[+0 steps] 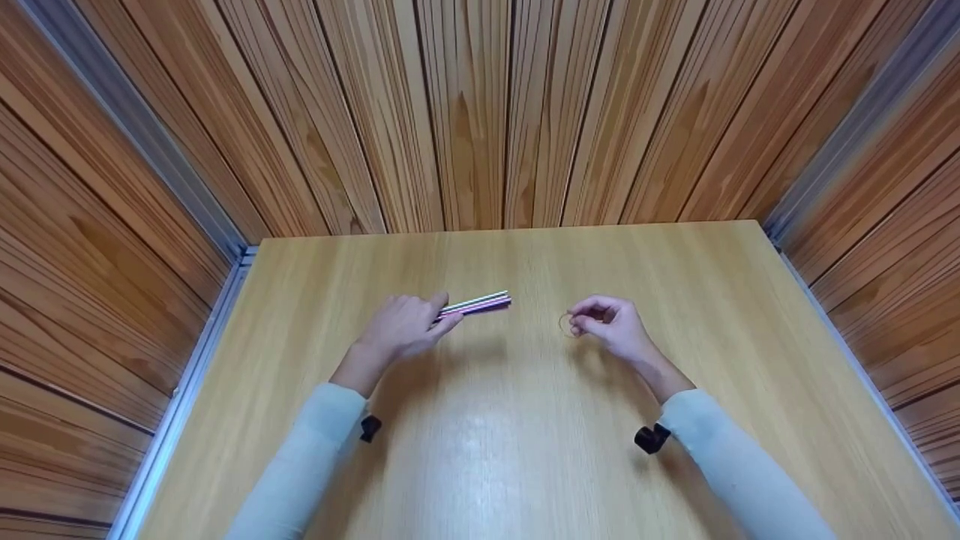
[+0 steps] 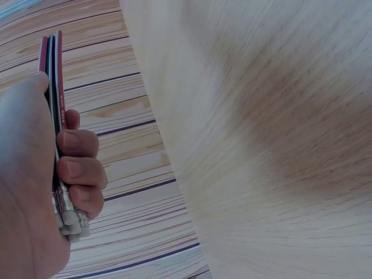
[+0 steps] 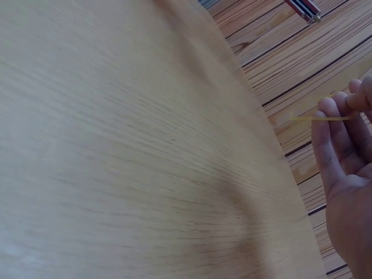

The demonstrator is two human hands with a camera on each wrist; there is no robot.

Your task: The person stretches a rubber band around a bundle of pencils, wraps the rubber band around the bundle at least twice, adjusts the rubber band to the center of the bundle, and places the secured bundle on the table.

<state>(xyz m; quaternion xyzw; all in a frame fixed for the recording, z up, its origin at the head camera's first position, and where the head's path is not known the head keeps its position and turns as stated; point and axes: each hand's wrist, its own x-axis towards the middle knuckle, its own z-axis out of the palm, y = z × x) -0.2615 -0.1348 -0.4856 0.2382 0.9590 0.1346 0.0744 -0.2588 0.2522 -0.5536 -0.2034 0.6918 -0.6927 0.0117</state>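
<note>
My left hand (image 1: 403,326) grips a bundle of pencils (image 1: 484,303) above the table, left of its middle. In the left wrist view the fingers wrap round the pencils (image 2: 60,87), and several white erasers in silvery ferrules stick out at the palm's lower end. The other ends point right in the head view. Across from them, my right hand (image 1: 611,326) pinches a thin yellowish rubber band (image 1: 563,324) between thumb and fingertips. The band (image 3: 305,118) hangs out past the fingers as a loose loop, apart from the pencils.
Both hands are over a light wooden table (image 1: 480,450). Wood-plank walls (image 1: 472,112) stand behind it and on both sides, with metal rails (image 1: 187,375) along the side edges. A small black camera (image 1: 651,439) sits at the right wrist, another (image 1: 370,428) at the left.
</note>
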